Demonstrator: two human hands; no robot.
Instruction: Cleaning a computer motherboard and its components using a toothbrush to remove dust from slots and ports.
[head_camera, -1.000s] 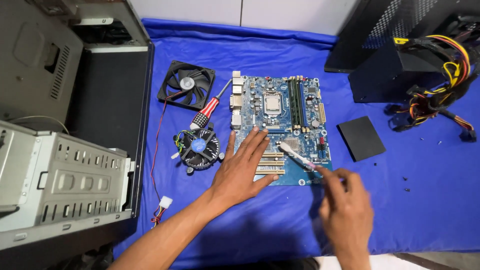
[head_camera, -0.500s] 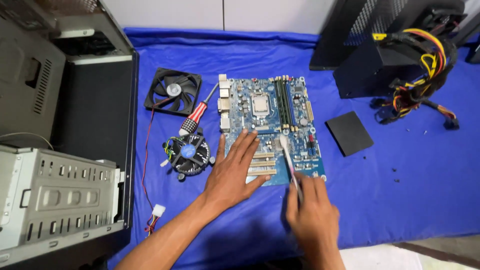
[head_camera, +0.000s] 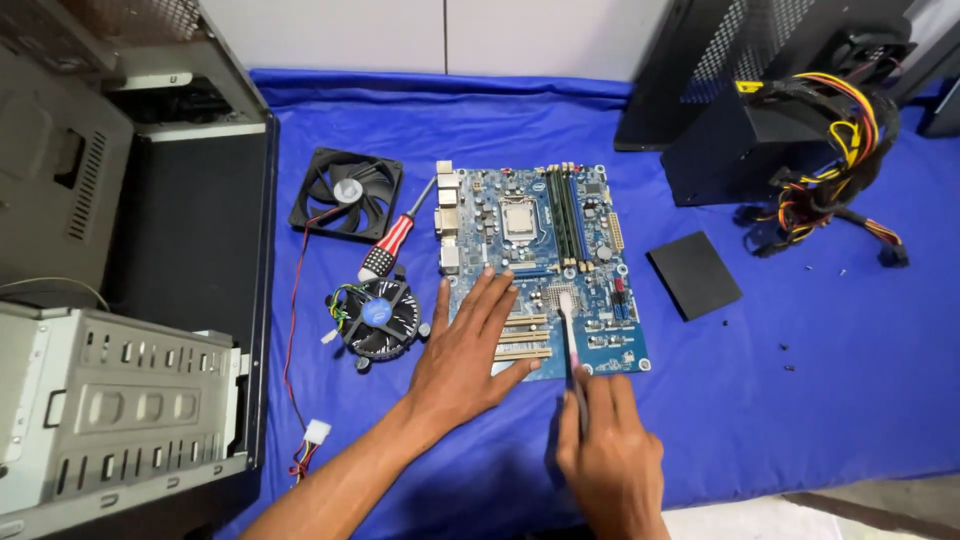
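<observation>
A blue motherboard (head_camera: 560, 230) lies flat on a blue cloth (head_camera: 800, 400). My left hand (head_camera: 470, 345) rests palm down on the board's near left corner, fingers spread over the pale expansion slots. My right hand (head_camera: 610, 450) is closed around the handle of a thin brush (head_camera: 568, 330), whose white tip touches the board near its lower middle. The brush points away from me, almost straight up the board.
A round processor cooler (head_camera: 378, 315), a red-and-white screwdriver (head_camera: 393, 240) and a black case fan (head_camera: 346, 192) lie left of the board. An open computer case (head_camera: 120, 300) fills the left side. A black power supply with coloured cables (head_camera: 770, 150) and a flat black square (head_camera: 693, 273) sit to the right.
The brush has swung from slanting right to pointing straight up the board, and my right hand has shifted left. My left hand stays pressed on the board.
</observation>
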